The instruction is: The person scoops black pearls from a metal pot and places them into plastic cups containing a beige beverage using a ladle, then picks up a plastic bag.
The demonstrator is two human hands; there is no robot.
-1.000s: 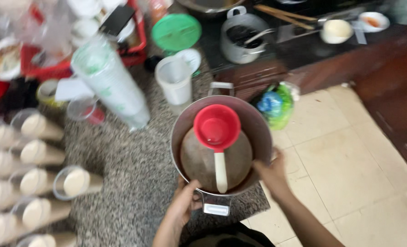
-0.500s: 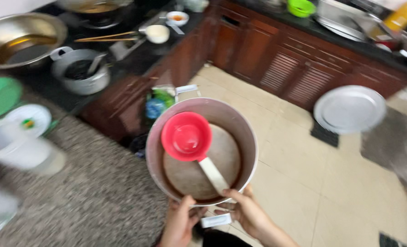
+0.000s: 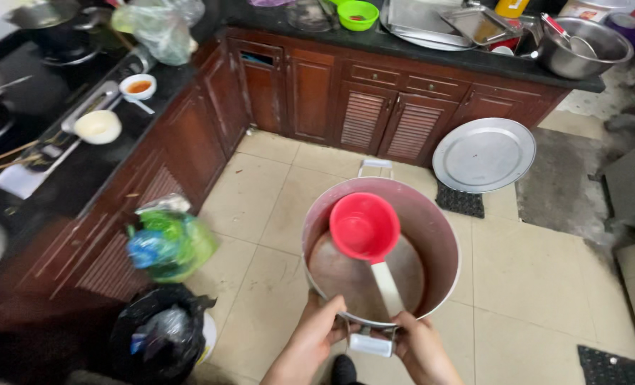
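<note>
I carry a large metal pot above the tiled floor, its near handle gripped by both hands. My left hand holds the rim and handle on the left, my right hand holds them on the right. Inside the pot lies a red plastic ladle with a white handle, cup toward the far side, over a thin layer of brownish liquid.
Dark wooden cabinets run along the far wall and the left. A round metal lid leans against them. A green plastic bag hangs at left above a black bin bag. Bowls and trays sit on the counters.
The view has swung right, away from the granite counter with cups, toward the open kitchen floor. The pot stays in both hands and has moved with me.
</note>
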